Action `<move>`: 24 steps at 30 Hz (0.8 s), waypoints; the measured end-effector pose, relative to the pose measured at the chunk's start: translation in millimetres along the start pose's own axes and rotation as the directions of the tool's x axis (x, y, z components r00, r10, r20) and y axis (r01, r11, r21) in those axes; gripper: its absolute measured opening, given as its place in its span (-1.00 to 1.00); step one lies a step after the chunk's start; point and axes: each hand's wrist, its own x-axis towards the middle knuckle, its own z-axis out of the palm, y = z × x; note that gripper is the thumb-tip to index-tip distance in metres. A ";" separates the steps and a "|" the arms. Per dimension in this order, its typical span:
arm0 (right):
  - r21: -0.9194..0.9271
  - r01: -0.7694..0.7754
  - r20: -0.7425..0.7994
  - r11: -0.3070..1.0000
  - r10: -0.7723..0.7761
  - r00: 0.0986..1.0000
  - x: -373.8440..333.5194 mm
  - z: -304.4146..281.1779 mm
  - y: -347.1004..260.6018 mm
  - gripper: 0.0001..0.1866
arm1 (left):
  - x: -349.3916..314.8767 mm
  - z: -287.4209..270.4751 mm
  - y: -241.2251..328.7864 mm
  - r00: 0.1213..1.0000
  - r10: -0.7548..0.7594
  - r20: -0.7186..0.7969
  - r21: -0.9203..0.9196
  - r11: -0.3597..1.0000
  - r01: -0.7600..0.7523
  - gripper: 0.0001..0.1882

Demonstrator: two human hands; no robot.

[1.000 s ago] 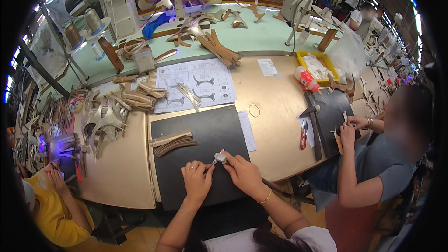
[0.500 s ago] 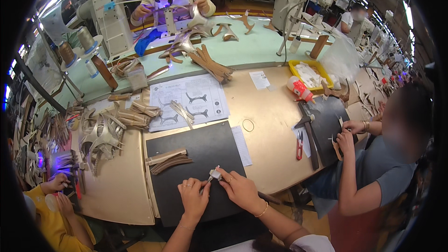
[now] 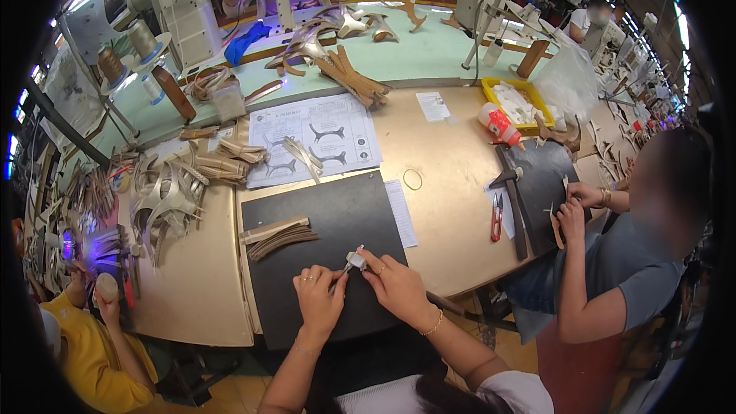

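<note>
Both hands meet over the near part of a black work mat [image 3: 349, 211]. My right hand [image 3: 397, 287] is closed, pinching a small whitish block-like piece [image 3: 356, 260] between thumb and index finger. My left hand [image 3: 319, 299] is closed beside it, thumb and fingers pressed together at a thin pale sliver that reaches the whitish piece. Whether the sliver belongs to that piece or is a separate thing, I cannot tell. Farther up the mat, to the left, lies a bundle of brown strips [image 3: 282, 239] with a lighter strip along its top.
Beyond the mat lie a drawing sheet [image 3: 356, 157] and pale strips [image 3: 303, 158]. Curved metallic-looking pieces [image 3: 165, 199] heap at left. A rubber band [image 3: 413, 179], red thread snips [image 3: 497, 218], a hammer [image 3: 515, 203] and a yellow tray [image 3: 549, 118] stand rightward. Co-workers sit on both sides.
The view has shifted slightly, so the table sits a little higher in the picture. My hands keep their pinch on the whitish piece. At left, a co-worker's hand has raised a round pale object.
</note>
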 end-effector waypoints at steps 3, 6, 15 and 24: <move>0.017 0.005 -0.006 1.000 -0.005 1.000 -0.2 1.4 1.0 -0.49 | -0.3 0.5 -0.8 1.000 0.000 0.005 0.010 1.000 0.000 -0.90; 0.028 0.009 0.000 1.000 -0.009 1.000 0.4 1.1 2.4 -0.48 | -0.7 1.1 -1.5 1.000 0.000 0.004 0.009 1.000 0.000 -0.90; 0.063 0.045 -0.057 0.997 -0.042 0.997 4.6 -15.1 -4.2 -0.48 | 0.1 1.0 1.3 1.000 -0.023 -0.003 0.003 1.000 0.023 -0.91; -0.031 0.050 0.029 0.998 -0.049 0.998 1.6 -15.8 -5.2 -0.50 | -1.5 0.3 3.4 1.000 -0.030 0.005 0.005 1.000 0.030 -0.92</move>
